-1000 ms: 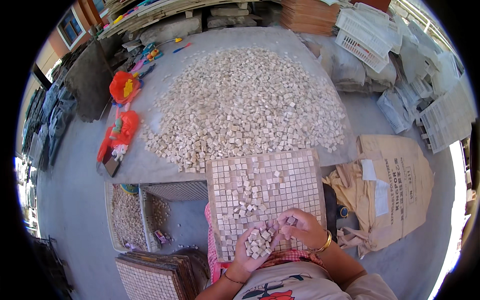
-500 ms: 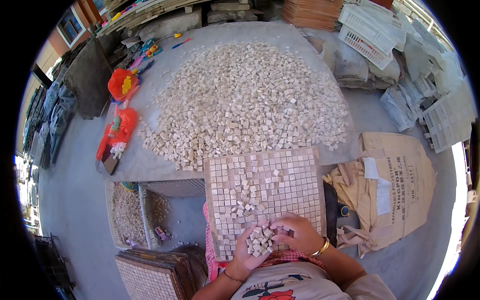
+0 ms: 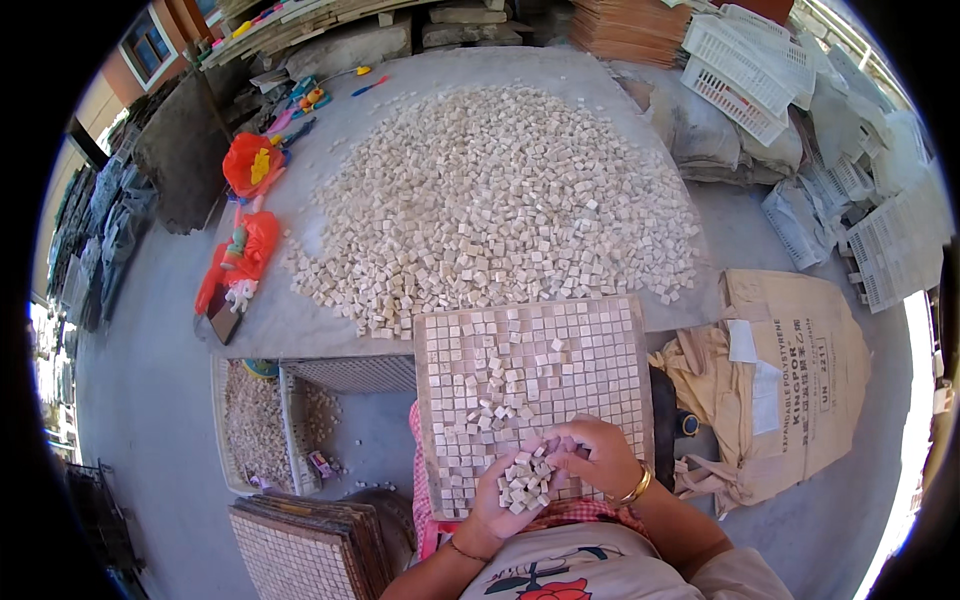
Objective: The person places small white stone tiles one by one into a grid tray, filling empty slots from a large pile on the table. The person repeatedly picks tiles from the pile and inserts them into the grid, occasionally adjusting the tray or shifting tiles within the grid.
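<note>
My left hand (image 3: 488, 515) is cupped, palm up, around a heap of small pale stone cubes (image 3: 525, 484), low over a gridded tray (image 3: 421, 425). Close against it, my right hand (image 3: 606, 462) curls over with thumb and fingers drawn together at the heap's right side. What sits between those fingertips is too small to make out. Pale square pieces fill most of the tray's cells; some lower-left and middle cells show bare. Several loose cubes (image 3: 500, 412) lie scattered on top of the grid, just beyond my left hand.
A broad pile of stone cubes (image 3: 500, 190) covers the grey table (image 3: 270, 325) beyond the tray. Red bags and toys (image 3: 250, 245) lie along its left edge. A white crate of pieces (image 3: 290, 440) and stacked filled trays (image 3: 290, 550) are at left; a tan sack (image 3: 800, 390) lies at right.
My right hand's fingers have shifted slightly and bent more over the heap. My left hand still cups the cubes. The whole view has moved a little.
</note>
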